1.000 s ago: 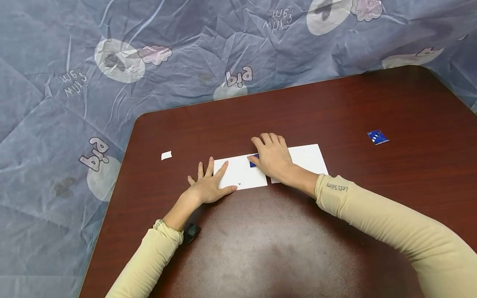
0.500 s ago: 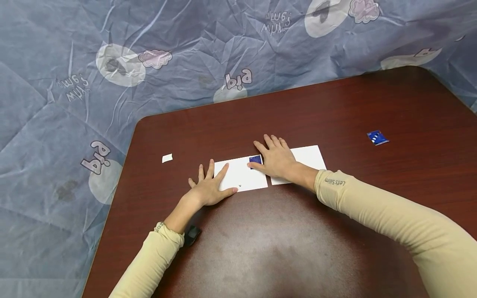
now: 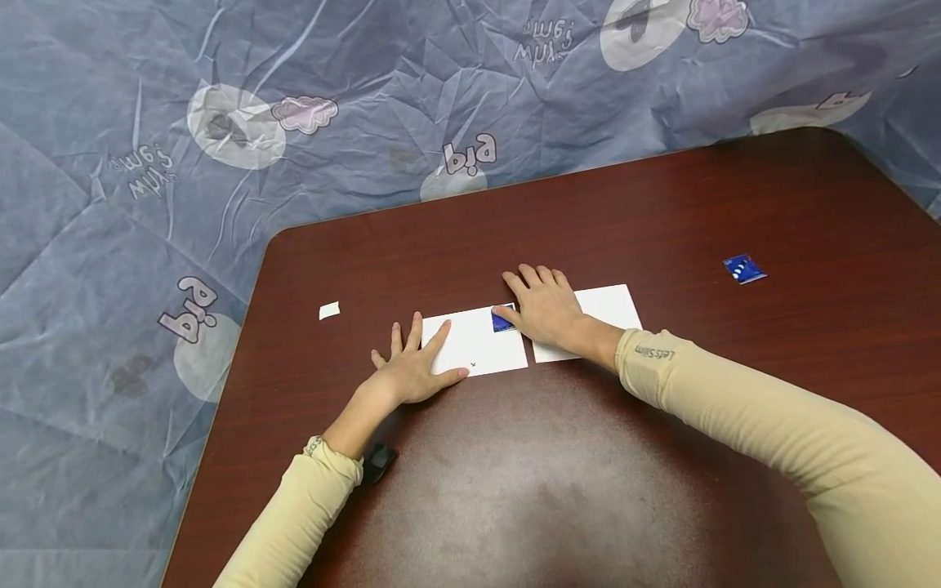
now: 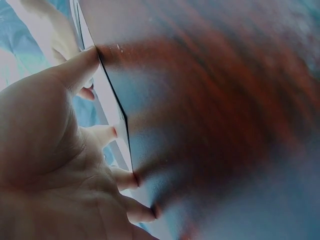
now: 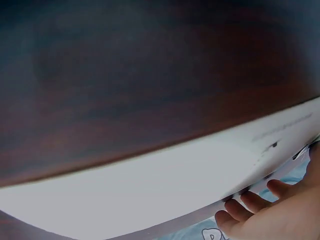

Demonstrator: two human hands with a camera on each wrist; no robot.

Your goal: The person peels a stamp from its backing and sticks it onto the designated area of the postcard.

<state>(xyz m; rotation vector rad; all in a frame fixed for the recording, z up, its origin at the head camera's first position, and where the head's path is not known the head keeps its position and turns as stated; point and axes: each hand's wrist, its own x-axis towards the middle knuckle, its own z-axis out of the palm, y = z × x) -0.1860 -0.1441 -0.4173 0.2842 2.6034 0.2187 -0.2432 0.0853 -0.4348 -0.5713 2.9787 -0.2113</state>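
A white envelope-like paper rectangle [image 3: 470, 347] lies flat on the table, with a small dark mark near its front edge. At its upper right corner is a blue stamp-like sticker [image 3: 502, 323]. My left hand [image 3: 407, 372] rests spread over the left end, its index finger and thumb on the paper. The thumb of my right hand [image 3: 546, 309] rests on the blue sticker and hides part of it. Its other fingers lie extended toward the far side, and its palm covers part of a second white rectangle [image 3: 610, 309]. The left wrist view shows my left fingertips [image 4: 131, 179] touching the surface.
On the far right of the brown table [image 3: 588, 490] lies another blue square piece [image 3: 745, 269]. A small white scrap [image 3: 329, 310] is at the left. Patterned grey-blue cloth [image 3: 367, 106] hangs behind the table's far edge.
My right hand has shifted slightly to the right, its fingers straighter. Its thumb has moved from the sticker's lower part to its upper part, so more blue shows. My left hand stays put.
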